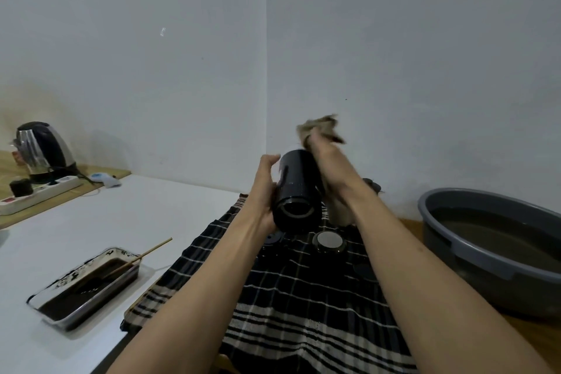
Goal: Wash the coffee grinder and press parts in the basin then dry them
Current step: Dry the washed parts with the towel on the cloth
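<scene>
My left hand [264,188] grips a black cylindrical grinder body [296,191], held tilted in the air with its open end facing me. My right hand [329,167] presses a crumpled brown cloth [321,127] against the cylinder's far upper side; part of the cloth hangs down behind my wrist. Below them a black-and-white checked towel [303,297] covers the table. On it lie a round lid with a pale centre [328,240] and a few small dark parts [273,238]. The grey basin [473,255] holding murky water stands at the right.
A metal tray [88,285] with dark liquid and a wooden stick sits on the white tabletop at the left. Far left stand an electric kettle [42,149] and a white power strip [39,191]. Walls meet in a corner behind.
</scene>
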The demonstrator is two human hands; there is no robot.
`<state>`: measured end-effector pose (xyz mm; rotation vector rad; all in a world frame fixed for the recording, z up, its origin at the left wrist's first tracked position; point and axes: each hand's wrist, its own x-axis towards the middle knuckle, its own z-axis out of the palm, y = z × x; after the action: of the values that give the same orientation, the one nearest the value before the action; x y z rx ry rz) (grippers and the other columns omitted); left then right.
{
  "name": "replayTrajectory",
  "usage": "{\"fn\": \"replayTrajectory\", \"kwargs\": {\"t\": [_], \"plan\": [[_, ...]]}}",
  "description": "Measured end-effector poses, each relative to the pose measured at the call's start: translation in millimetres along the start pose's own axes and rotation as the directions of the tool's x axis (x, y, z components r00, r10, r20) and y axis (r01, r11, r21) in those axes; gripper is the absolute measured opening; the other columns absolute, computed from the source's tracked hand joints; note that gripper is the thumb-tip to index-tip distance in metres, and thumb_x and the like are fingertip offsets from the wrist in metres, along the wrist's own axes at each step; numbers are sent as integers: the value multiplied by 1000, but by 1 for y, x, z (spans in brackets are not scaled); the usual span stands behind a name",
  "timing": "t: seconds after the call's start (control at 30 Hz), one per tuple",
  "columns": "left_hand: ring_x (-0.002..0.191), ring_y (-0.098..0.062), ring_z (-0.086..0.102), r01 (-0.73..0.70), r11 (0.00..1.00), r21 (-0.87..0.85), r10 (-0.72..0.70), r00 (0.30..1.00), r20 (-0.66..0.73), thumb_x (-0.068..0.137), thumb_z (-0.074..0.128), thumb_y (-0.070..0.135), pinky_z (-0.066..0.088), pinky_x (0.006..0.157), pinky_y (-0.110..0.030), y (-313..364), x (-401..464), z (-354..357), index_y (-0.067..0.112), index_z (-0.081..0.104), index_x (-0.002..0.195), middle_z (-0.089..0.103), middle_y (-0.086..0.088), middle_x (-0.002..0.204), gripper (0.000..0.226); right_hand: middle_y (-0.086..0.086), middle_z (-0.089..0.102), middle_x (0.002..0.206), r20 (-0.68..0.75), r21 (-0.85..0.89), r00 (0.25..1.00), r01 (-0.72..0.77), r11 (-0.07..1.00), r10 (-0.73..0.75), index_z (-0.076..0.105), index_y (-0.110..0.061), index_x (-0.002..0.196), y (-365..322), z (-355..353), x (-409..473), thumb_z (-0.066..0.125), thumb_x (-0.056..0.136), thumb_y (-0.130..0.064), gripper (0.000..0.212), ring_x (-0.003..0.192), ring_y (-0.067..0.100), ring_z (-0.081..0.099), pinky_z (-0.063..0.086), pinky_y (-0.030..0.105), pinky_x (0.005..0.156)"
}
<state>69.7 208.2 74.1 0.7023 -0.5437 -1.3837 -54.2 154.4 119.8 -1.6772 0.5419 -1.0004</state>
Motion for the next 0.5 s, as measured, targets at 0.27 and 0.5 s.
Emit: {"fn": "replayTrajectory", "kwargs": {"t": [0.27,0.5], "plan": [[90,-38,74,-55,982,-180,61,998,28,90,57,71,61,86,-51,10,17,-4,-4,71,105,72,-26,99,78,-5,74,121,101,136,993,50,989,-64,70,-22,125,33,13,-47,33,110,-36,42,115,8,68,52,25,99],[76,-26,72,-368,892,-261,197,838,-508,79,81,54,58,63,-33,5,33,16,12,66,117,72,-12,107,59,-6,52,142,-116,-316,980,121,941,-165,49,-30,145,40,45,-59,26,105,-59,54,129,7,50,42,24,108]]}}
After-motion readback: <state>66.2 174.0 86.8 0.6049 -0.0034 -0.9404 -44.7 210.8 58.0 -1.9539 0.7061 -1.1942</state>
